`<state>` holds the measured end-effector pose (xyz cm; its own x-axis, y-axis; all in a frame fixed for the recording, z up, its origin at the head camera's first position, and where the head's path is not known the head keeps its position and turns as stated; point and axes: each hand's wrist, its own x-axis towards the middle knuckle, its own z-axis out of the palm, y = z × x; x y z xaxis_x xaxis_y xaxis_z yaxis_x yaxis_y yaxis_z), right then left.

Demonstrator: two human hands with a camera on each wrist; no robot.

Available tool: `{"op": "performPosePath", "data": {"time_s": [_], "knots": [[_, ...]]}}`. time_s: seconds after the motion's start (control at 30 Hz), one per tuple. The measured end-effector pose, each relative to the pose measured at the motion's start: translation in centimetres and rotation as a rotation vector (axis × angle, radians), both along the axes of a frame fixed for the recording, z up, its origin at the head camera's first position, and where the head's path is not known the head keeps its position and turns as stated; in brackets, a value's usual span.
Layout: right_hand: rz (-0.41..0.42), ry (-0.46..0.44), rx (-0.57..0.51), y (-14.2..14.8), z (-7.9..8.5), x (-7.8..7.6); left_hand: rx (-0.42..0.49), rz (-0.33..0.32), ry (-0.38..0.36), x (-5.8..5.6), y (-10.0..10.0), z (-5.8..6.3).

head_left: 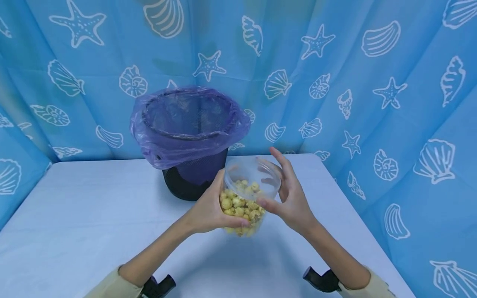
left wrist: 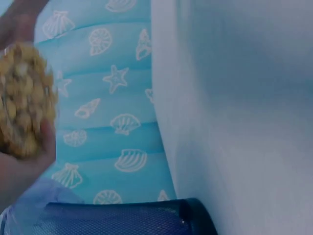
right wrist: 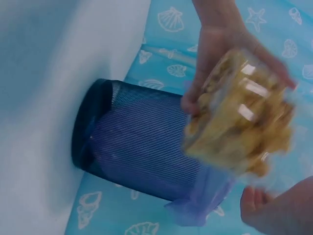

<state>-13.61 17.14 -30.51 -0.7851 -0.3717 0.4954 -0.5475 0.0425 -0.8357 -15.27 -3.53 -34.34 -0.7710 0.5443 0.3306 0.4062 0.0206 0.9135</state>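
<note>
A clear plastic jar [head_left: 250, 207] of yellow popcorn is held up over the table, its round top tilted toward the head camera. My left hand [head_left: 210, 207] grips its left side, thumb across the front. At the upper right, my right hand [head_left: 290, 194] curves round the rim, thumb in front and fingers showing through the clear plastic behind. Its index finger points up. In the left wrist view the popcorn jar [left wrist: 24, 98] is cut by the left edge. Blurred in the right wrist view, the popcorn jar [right wrist: 244, 117] lies between both hands.
Behind and left of the jar stands a black mesh bin [head_left: 186, 182], lined with a purple plastic bag [head_left: 167, 151] folded over its rim. A white-covered table [head_left: 93, 215] lies below. The blue shell-print curtain [head_left: 335, 124] hangs at the back and sides.
</note>
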Motion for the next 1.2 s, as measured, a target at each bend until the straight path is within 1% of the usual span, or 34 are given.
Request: {"op": "performPosePath", "data": {"time_s": [0.07, 0.13, 0.23, 0.3, 0.37, 0.43, 0.5, 0.57, 0.67, 0.73, 0.8, 0.87, 0.93, 1.0, 1.13, 1.2], "knots": [[-0.069, -0.011, -0.023, -0.6, 0.4, 0.5, -0.012, 0.102, 0.017, 0.1, 0.5, -0.1], [-0.161, -0.022, -0.003, -1.4, 0.9, 1.1, -0.03, 0.2, 0.047, 0.3, 1.1, -0.2], [-0.279, -0.023, 0.01, -2.8, 1.8, 1.8, -0.039, 0.313, 0.111, 0.8, 2.1, -0.4], [-0.335, -0.016, 0.005, -3.4, 2.1, 2.0, -0.053, 0.385, 0.175, 1.0, 2.6, -0.6], [-0.348, -0.007, -0.018, -3.8, 2.1, 2.0, -0.078, 0.451, 0.24, 1.2, 2.8, -0.7], [-0.36, -0.011, -0.011, -3.7, 1.7, 1.9, -0.109, 0.499, 0.306, 1.4, 2.8, -0.8], [-0.364, -0.002, 0.006, -3.5, 1.1, 1.7, -0.132, 0.524, 0.373, 1.4, 2.6, -0.8], [-0.364, 0.025, 0.015, -3.2, 0.5, 1.4, -0.137, 0.527, 0.432, 1.4, 2.3, -0.7], [-0.341, 0.09, 0.009, -2.6, -0.1, 0.9, -0.124, 0.5, 0.507, 1.2, 1.9, -0.4], [-0.308, 0.121, -0.005, -2.3, -0.2, 0.7, -0.11, 0.471, 0.537, 1.1, 1.6, -0.2], [-0.269, 0.131, -0.013, -2.0, -0.2, 0.6, -0.097, 0.429, 0.544, 1.0, 1.4, 0.0], [-0.226, 0.135, -0.012, -1.8, -0.2, 0.7, -0.083, 0.374, 0.527, 0.9, 1.1, 0.0], [-0.181, 0.134, -0.009, -1.5, -0.1, 0.7, -0.07, 0.306, 0.474, 0.9, 0.8, 0.0], [-0.123, 0.12, -0.008, -1.2, -0.1, 0.7, -0.051, 0.213, 0.386, 0.9, 0.5, 0.0], [0.039, 0.058, -0.022, -0.4, -0.3, 0.6, 0.007, -0.037, 0.166, 1.0, -0.2, 0.4], [0.121, 0.033, -0.027, 0.1, -0.3, 0.5, 0.017, -0.143, 0.105, 0.9, -0.5, 0.7]]}}
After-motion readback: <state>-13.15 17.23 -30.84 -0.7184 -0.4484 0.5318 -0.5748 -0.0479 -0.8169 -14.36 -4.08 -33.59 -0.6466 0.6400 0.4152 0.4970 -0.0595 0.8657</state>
